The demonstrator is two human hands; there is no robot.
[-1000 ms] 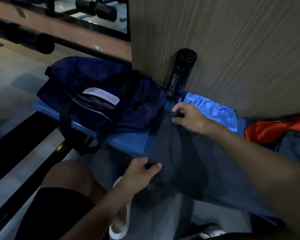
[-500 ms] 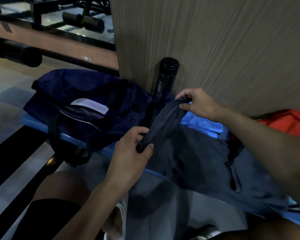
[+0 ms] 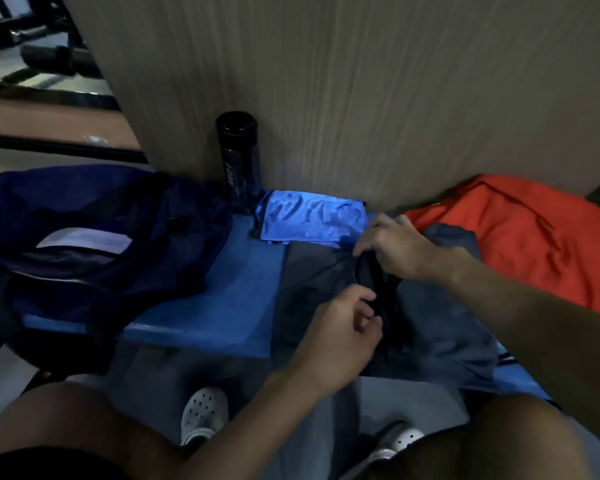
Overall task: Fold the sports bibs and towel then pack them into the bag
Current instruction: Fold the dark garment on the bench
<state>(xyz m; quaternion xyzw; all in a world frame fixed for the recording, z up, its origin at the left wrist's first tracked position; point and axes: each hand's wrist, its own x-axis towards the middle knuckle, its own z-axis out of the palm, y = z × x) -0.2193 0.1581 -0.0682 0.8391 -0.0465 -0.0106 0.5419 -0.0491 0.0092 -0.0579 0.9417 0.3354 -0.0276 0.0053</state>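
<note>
Currently, both hands work on the dark grey bib [image 3: 440,323], which lies spread over the right part of the blue worktop [image 3: 222,289], with its near edge hanging over the front. The left hand [image 3: 343,327] has its fingers curled and pinches a bunched black-trimmed fold of the bib at its near end. The right hand [image 3: 395,247] grips the same fold at its far end, fingers curled down over the cloth. The fold runs between the two hands.

A folded blue bib [image 3: 312,220] lies on the worktop against the wood-grain wall panel [image 3: 361,98], just beyond the grey bib. An orange bib [image 3: 516,230] lies crumpled to the right, touching the grey one. The navy bag [image 3: 84,202] sits on the left end of the worktop, well apart from the hands, with a white label [image 3: 84,240] on top. A black bottle [image 3: 238,157] stands upright between the bag and the blue bib. Two white clogs [image 3: 203,414] show on the floor below.
</note>
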